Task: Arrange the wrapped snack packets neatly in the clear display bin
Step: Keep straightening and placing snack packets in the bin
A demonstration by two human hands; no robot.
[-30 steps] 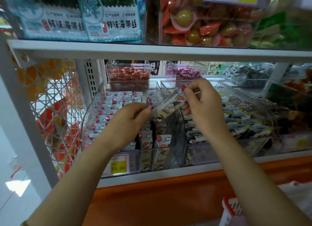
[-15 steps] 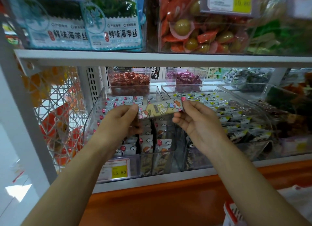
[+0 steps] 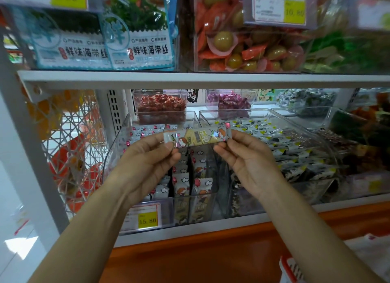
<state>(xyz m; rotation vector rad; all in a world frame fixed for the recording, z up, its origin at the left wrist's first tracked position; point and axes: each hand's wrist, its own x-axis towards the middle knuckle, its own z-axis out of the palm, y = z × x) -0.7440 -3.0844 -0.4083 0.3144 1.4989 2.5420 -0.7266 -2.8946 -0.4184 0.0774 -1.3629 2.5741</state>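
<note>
A long yellow-and-white cartoon-printed snack packet [image 3: 197,137] hangs nearly level, pinched at both ends, above the clear plastic display bin [image 3: 118,149] of matching packets [image 3: 182,182].

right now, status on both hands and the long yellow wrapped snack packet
Long yellow cartoon-print snack packet pinched at its ends by left hand and right hand. Roughly level above clear plastic display bin. Nothing seen blocking the bin.
</note>
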